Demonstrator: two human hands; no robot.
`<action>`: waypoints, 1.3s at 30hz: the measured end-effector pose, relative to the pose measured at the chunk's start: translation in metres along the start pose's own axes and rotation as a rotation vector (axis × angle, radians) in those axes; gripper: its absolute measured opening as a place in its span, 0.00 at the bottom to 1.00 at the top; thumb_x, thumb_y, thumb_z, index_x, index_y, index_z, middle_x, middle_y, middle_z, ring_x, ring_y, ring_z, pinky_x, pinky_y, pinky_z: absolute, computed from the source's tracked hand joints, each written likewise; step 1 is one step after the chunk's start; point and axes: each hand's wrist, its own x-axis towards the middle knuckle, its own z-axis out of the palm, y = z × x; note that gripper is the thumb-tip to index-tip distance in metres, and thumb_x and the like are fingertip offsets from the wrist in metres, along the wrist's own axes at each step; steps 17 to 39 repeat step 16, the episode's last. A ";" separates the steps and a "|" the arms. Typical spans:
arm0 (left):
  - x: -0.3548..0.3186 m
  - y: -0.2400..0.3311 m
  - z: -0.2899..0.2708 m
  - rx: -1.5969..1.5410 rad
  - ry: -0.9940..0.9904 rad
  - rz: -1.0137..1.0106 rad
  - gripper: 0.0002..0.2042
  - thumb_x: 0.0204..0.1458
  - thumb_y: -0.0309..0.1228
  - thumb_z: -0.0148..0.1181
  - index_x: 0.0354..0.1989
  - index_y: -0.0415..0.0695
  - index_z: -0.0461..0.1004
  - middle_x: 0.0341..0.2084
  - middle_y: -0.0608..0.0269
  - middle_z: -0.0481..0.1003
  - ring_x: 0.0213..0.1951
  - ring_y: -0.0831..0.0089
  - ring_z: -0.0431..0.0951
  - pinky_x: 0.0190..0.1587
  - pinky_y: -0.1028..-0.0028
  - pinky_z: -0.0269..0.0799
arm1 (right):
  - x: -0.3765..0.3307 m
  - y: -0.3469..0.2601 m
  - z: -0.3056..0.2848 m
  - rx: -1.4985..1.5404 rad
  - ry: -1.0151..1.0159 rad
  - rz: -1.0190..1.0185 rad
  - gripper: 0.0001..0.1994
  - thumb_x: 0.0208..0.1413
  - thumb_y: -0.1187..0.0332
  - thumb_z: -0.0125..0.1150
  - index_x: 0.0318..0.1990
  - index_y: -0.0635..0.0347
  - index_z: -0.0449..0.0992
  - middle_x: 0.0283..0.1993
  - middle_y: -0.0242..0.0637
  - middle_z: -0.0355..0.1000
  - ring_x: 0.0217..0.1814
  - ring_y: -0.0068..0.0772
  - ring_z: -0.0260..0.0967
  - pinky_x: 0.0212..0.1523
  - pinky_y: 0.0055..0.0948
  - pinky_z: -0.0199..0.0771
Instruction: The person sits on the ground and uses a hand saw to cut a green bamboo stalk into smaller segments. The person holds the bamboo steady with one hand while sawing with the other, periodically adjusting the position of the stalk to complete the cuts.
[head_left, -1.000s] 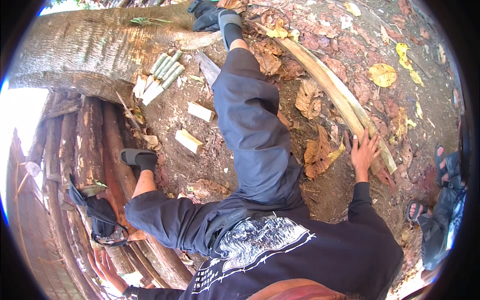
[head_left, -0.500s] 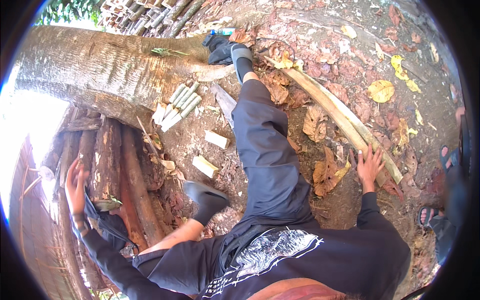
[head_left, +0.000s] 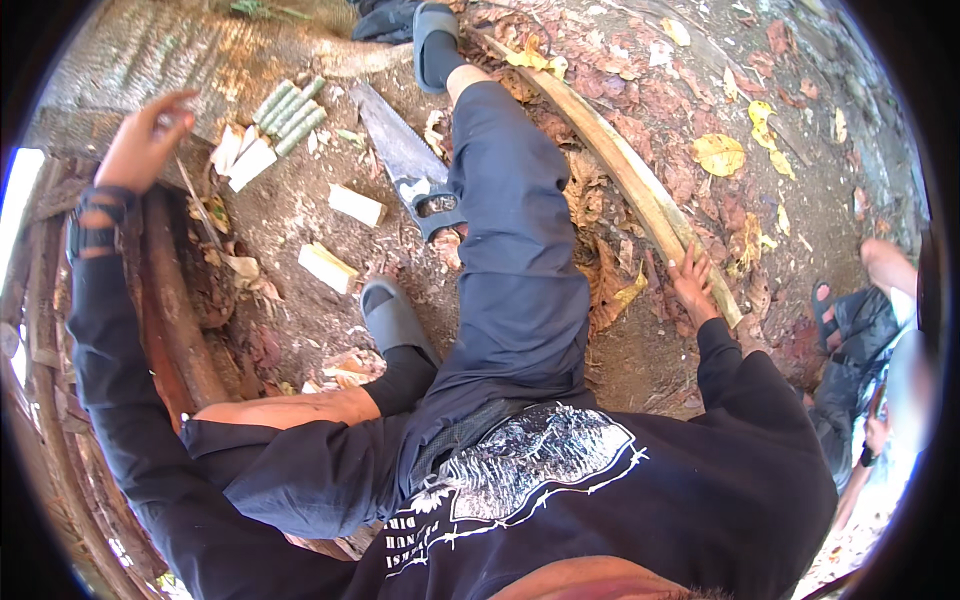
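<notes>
My left hand (head_left: pixel 150 145) is raised near the log, with its fingers loosely bent and apart and nothing seen in them. Several short peeled sticks (head_left: pixel 288 112) lie on the ground to its right. On the right, my right hand (head_left: pixel 692 285) rests on the near end of a long split wooden slat (head_left: pixel 635 180), fingers laid over it. A handsaw (head_left: pixel 400 145) lies flat beside my outstretched leg, its handle partly against the trouser leg. Two pale wood blocks (head_left: pixel 356 205) sit on the soil between the saw and the stacked logs.
A thick log (head_left: pixel 130 70) lies across the far left. Stacked wood poles (head_left: pixel 170 290) stand at the left. Dry leaves (head_left: pixel 718 155) cover the ground to the right. Another person's legs (head_left: pixel 845 320) are at the right edge. Dark cloth (head_left: pixel 385 20) lies by my far foot.
The view has shifted, showing the saw's handle. My left hand has lifted from beside the stacked poles toward the log. My right hand stays on the slat, its fingers now closer together.
</notes>
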 end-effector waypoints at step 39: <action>0.341 -0.058 0.114 -0.047 -0.019 0.141 0.19 0.60 0.36 0.66 0.59 0.46 0.83 0.42 0.51 0.87 0.44 0.60 0.87 0.52 0.62 0.83 | 0.004 0.013 -0.016 -0.237 0.101 -0.116 0.40 0.76 0.35 0.41 0.86 0.35 0.37 0.90 0.54 0.25 0.91 0.64 0.20 0.82 0.73 0.24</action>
